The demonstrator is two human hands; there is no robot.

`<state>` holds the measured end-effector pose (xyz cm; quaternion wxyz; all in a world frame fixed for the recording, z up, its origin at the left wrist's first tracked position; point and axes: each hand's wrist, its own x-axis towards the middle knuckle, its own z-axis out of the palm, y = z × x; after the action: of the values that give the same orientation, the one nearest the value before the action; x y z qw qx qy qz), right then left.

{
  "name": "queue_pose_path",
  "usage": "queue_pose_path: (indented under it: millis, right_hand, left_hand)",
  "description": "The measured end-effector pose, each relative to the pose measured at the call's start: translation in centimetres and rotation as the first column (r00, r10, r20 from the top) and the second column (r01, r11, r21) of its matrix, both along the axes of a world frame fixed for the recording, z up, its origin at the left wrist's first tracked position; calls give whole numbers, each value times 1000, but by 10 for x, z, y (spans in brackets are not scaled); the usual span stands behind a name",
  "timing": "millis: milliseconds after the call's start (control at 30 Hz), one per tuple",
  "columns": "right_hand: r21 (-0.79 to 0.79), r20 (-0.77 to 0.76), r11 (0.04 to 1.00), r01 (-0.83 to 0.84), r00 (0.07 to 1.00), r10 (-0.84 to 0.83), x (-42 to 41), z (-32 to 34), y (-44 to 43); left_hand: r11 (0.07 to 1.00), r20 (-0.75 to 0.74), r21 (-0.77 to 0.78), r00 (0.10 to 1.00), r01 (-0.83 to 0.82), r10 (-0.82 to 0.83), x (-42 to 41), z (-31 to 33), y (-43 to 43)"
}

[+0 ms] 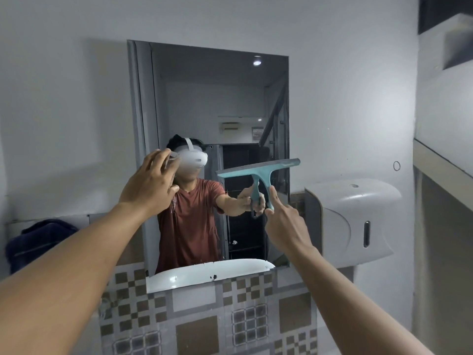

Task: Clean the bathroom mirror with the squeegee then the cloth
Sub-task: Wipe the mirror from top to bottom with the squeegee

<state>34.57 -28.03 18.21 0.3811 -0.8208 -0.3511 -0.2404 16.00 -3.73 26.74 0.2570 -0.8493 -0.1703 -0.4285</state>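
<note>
A rectangular mirror [210, 103] hangs on the grey wall in front of me. My right hand [284, 224] grips the handle of a teal squeegee [258, 172], whose blade lies tilted against the mirror's right half at mid height. My left hand [151, 183] is raised at the mirror's left edge with its fingers spread, holding nothing. A dark blue cloth [38, 239] lies bunched on the ledge at the far left, apart from both hands.
A white paper dispenser [355, 219] is mounted right of the mirror. Patterned brown and grey tiles [230, 316] cover the wall below it. A beam and ledge [442, 170] jut out at the far right. The mirror reflects a person and a white basin.
</note>
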Motion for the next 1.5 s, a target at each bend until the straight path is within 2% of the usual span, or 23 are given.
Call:
queue_pose_path:
  millis: [300,567,800,1000,1133,1333,1500]
  right_hand:
    - [36,-88,999,5,996,-2,-15,-20,15]
    - [84,-161,993,-84,982,97,-19,-17,21]
    - [222,-333,967,-126,922,197,-46,-24,37]
    - [344,-398,921,-183,860,320,-66,-30,49]
    - [385,-396,900,-205,844,362,-82,-32,62]
    - [492,-386,835,-248,797,464,-109,-35,85]
    - [459,-365,816,-352,762,534,-131,-50,100]
  left_hand:
    - [1000,-14,22,1000,-14,14,-4,4,-1]
    - [994,14,104,999,-39,38,-8,24,-2]
    - [993,-9,92,998,-69,70,-10,37,4]
    - [993,-18,85,997,-79,81,-10,40,6]
    - [990,-9,123,997,-69,71,-14,50,7]
    - [994,-27,79,996,-78,80,-15,58,13]
    - [995,-42,70,996,-77,80,-16,59,15]
